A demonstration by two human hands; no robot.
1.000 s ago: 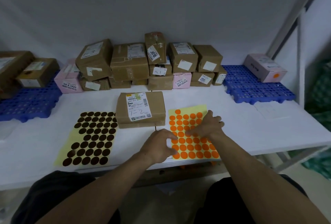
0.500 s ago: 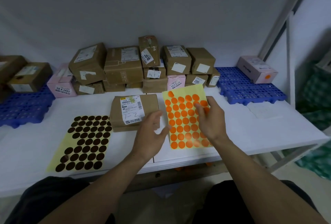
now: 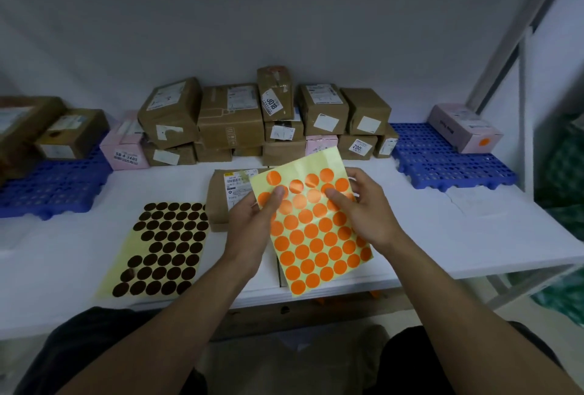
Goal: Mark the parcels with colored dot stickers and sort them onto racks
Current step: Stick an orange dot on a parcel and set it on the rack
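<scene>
Fingers (image 3: 278, 197) tight around orange sticker sheet (image 3: 316, 246)

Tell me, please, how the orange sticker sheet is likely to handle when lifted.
Probably floppy: the orange sticker sheet bends and creases between the left hand and right hand. Likely very light: pinches near its top carry it.

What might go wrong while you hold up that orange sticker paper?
1. The orange sticker sheet is off the table, pinched by the left hand and the right hand. It looks creased near the top, so it may bend more and wrinkle some dots.
2. The sheet hides part of the brown parcel and its label, so a dot might land on the barcode.
</scene>
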